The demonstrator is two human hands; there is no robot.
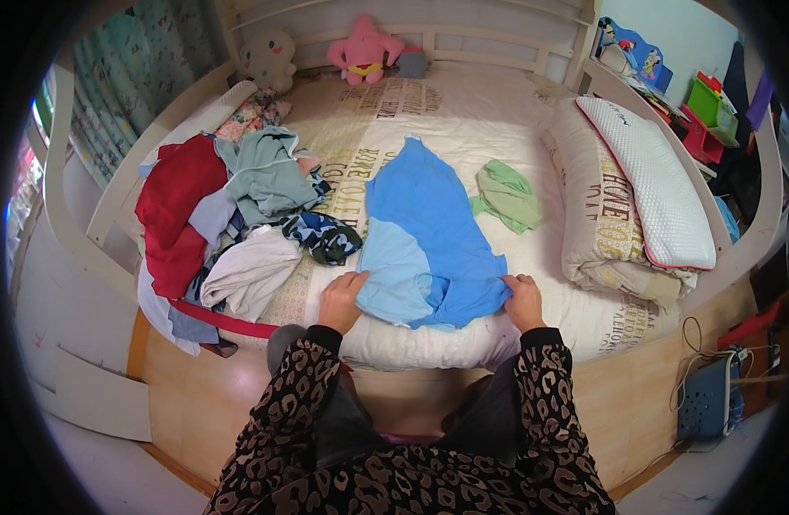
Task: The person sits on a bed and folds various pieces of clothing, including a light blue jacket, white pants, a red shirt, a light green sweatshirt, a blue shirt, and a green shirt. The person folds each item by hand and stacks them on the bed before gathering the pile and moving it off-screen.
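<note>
A blue garment (433, 199) with a light blue section lies spread lengthwise on the bed (497, 109), its near end towards me. My left hand (341, 302) pinches its near left edge, at the light blue part. At the near right edge, my right hand (524, 301) has the darker blue cloth between thumb and fingers. The cloth between my hands lies mostly flat, with a few creases near an opening at the close end. To its right rests a crumpled light green cloth (507, 196).
Heaped clothes lie on the left, including a red garment (179, 193), a grey-green one (265, 170) and a white one (253, 270). A folded quilt (594, 206) and a white pillow (652, 187) line the right side. Plush toys (363, 51) sit against the headboard. A blue basket (706, 396) stands on the floor.
</note>
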